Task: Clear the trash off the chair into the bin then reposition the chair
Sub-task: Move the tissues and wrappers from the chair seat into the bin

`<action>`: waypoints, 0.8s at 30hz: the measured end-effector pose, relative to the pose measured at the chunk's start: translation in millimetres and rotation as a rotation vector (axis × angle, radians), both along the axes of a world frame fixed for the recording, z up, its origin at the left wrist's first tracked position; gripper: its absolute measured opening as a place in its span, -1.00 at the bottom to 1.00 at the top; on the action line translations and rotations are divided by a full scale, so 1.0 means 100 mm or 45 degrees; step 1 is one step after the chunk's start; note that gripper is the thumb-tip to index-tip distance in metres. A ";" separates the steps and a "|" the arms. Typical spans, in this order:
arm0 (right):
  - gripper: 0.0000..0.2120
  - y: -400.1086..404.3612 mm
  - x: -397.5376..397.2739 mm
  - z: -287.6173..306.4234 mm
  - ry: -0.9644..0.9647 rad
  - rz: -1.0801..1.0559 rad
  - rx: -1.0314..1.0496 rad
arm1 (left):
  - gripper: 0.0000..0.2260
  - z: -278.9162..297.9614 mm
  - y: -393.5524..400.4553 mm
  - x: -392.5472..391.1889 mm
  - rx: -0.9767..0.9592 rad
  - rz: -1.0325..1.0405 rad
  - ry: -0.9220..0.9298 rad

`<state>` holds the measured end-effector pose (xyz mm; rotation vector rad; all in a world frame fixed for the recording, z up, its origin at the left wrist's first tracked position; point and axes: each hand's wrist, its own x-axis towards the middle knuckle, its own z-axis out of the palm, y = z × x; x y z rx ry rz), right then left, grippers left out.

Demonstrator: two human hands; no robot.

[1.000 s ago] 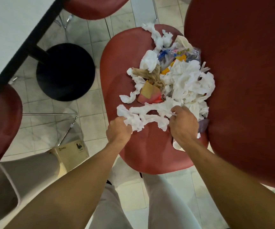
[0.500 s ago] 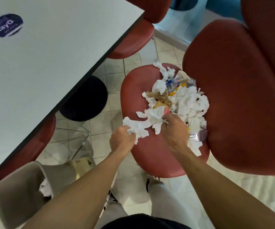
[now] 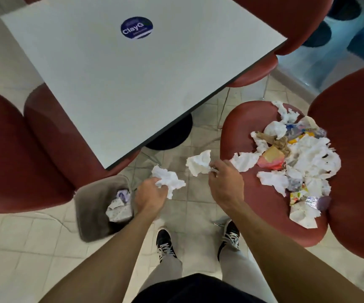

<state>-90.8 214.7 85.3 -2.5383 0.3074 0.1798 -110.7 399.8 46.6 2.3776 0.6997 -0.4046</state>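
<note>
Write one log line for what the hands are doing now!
left hand: tissue | right hand: tissue | bin: beside left hand | chair: trash remains

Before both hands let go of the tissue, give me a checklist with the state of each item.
1. Left hand grips a crumpled tissue: ok.
2. Right hand grips a second tissue: ok.
3. Bin upright, mouth open, room left: ok.
4. Left hand's tissue over the bin mouth: not ok, it hangs beside the rim.
5. Right hand's tissue over the bin: not ok, over floor.
6. Chair seat cleared: not ok, the trash pile remains.
</note>
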 end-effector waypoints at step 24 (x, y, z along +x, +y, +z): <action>-0.67 2.42 -0.44 0.00 0.248 0.607 0.090 | -0.54 -0.22 2.09 -0.90 -0.066 0.561 0.239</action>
